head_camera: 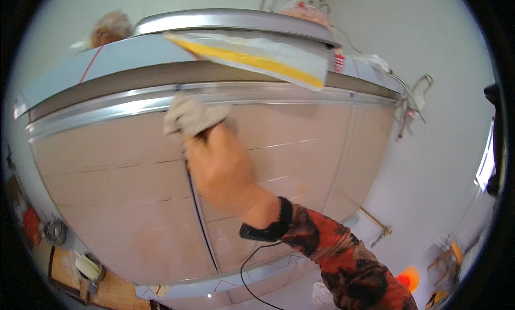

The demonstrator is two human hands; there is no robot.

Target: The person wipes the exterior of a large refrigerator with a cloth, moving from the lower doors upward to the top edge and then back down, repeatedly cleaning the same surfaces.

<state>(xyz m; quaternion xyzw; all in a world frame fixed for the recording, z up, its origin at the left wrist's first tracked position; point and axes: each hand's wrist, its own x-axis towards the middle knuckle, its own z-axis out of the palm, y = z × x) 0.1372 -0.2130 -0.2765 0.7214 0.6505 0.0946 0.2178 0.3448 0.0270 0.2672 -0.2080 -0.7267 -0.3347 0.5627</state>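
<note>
My right hand (223, 173) grips a crumpled beige cloth (197, 113). It presses the cloth against the aluminium top rail (141, 105) of a large cabinet, near where two door panels meet. A black band (267, 225) circles the wrist below a red and black patterned sleeve. Around the hand spread pinkish-beige door panels (116, 213), parted by a dark vertical gap. My left hand is out of view.
A wide metal pan or lid (233, 20) rests on the cabinet top. A plastic sheet with a yellow band (257, 60) hangs over its front edge. A black cable (242, 269) loops below my wrist. At lower left, a wooden table (116, 288) stands near green vegetables (87, 266).
</note>
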